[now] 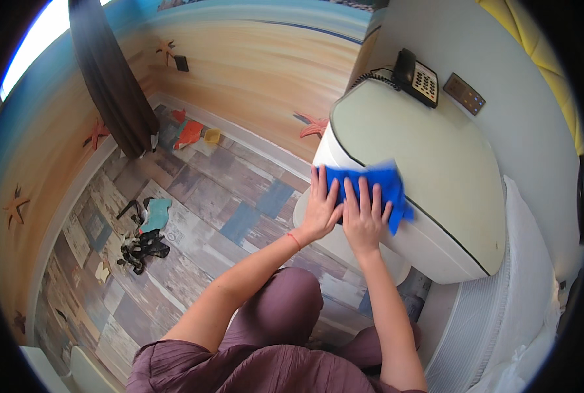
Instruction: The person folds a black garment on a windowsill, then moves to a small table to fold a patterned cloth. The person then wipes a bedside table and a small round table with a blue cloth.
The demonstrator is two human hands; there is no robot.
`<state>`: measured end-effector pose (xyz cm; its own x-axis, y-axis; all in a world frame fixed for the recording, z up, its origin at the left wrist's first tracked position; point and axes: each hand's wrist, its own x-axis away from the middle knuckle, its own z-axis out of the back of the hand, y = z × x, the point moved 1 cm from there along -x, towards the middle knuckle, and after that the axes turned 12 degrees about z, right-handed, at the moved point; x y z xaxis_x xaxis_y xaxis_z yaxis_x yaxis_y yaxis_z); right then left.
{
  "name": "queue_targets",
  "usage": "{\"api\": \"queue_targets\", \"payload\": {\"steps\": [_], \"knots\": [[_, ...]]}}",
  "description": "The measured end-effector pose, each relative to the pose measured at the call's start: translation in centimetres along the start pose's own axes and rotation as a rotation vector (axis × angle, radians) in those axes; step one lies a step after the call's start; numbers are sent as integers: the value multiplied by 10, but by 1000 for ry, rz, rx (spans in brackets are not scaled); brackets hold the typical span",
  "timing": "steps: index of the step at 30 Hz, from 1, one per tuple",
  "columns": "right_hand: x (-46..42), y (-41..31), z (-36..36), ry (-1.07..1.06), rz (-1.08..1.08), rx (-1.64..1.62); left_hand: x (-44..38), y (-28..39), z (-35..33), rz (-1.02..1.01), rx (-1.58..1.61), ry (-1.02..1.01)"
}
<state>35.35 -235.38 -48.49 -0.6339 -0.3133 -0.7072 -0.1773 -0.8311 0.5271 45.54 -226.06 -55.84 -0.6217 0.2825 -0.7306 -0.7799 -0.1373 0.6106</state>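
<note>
A blue cloth (395, 189), blurred at its edges, lies against the front edge of a white bedside cabinet (419, 142) with a pale greenish top. My left hand (323, 209) holds the cloth's left part, fingers spread over it. Beside it, with the thumbs close together, my right hand (364, 218) presses the cloth's middle and right part. The fabric under my palms is hidden. On the cabinet's far end sits a black corded telephone (414, 78).
Scraps lie on the plank-patterned floor: a crumpled black plastic piece (144, 250), a teal piece (156, 215), an orange-red piece (189, 133) and a small yellow container (212, 136). A dark curtain (117, 88) hangs left. The bed (473, 319) borders the cabinet; a switch panel (464, 93) is wall-mounted.
</note>
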Motion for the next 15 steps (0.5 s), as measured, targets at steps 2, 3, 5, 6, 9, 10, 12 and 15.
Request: {"api": "queue_targets", "payload": {"steps": [2,3,5,6,9,10,12,15], "knots": [[55,-12,-15,-122,66,-103,22,-7,6,-8,-24,-83],[55,-16,-8,-145,79,-140,27,-10,14,-4,-31,-119],[50,-24,1,-171,53,-207,25,-15,18,10,-25,-127],[41,-25,14,-190,38,-236,12,-11,20,19,-7,-103],[-20,-23,30,-121,14,-243,-50,-1,35,38,179,-8],[-37,-18,30,-71,24,-253,-74,6,41,25,232,-14],[-66,-16,24,-1,57,-242,-105,3,49,34,275,-36],[-53,-18,7,-102,126,-180,-102,-5,43,138,356,-105]]}}
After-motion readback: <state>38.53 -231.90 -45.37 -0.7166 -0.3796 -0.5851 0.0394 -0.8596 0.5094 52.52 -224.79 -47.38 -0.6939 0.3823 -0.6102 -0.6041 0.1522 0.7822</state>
